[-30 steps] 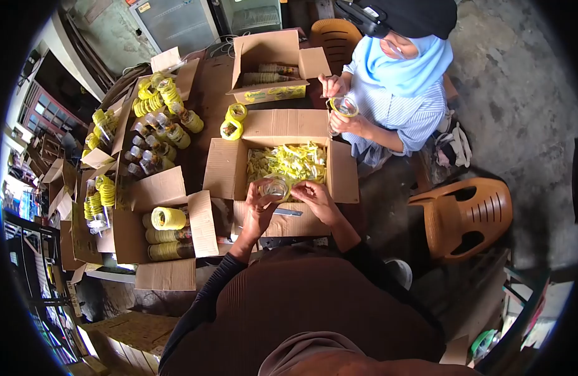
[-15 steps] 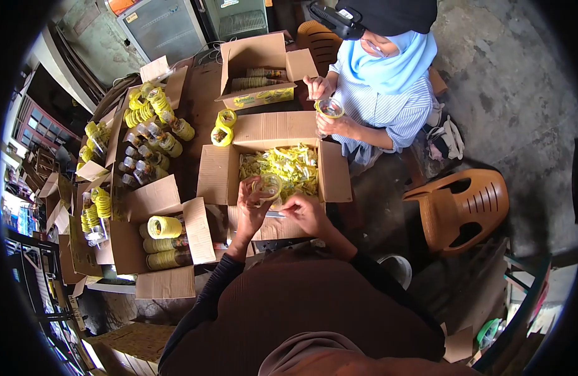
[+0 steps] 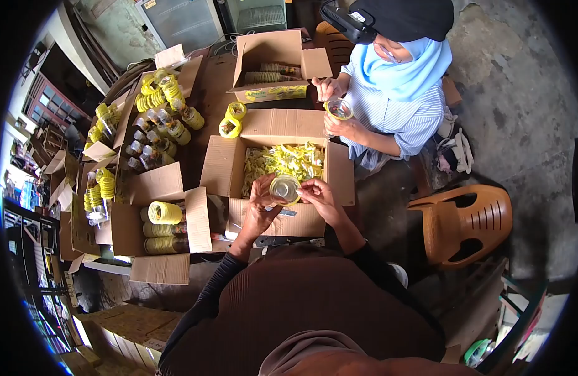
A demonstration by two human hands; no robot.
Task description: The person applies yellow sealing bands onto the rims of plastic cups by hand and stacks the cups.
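Note:
My left hand (image 3: 261, 205) is wrapped round a clear plastic cup (image 3: 285, 187) with a yellow rim, tilted so that its round mouth or base faces me. On the cup's right side, the fingers of my right hand (image 3: 321, 199) pinch the rim; whether a strip is between them I cannot make out. Both hands are over the near edge of an open cardboard box (image 3: 219, 164). Inside that box lies a heap of yellow and pale strips (image 3: 289, 159).
Across the table a co-worker (image 3: 392, 122) holds another clear cup (image 3: 339, 109). Two yellow-rimmed cups (image 3: 230, 127) stand by the box's far left corner. Boxes of stacked cups (image 3: 165, 213) are at left, with one more box (image 3: 270, 94) behind. An orange chair (image 3: 446, 232) is at right.
The cup has come a little nearer to me and right, over the box's near edge. My right hand has moved up from below to its rim. The camera view has shifted slightly.

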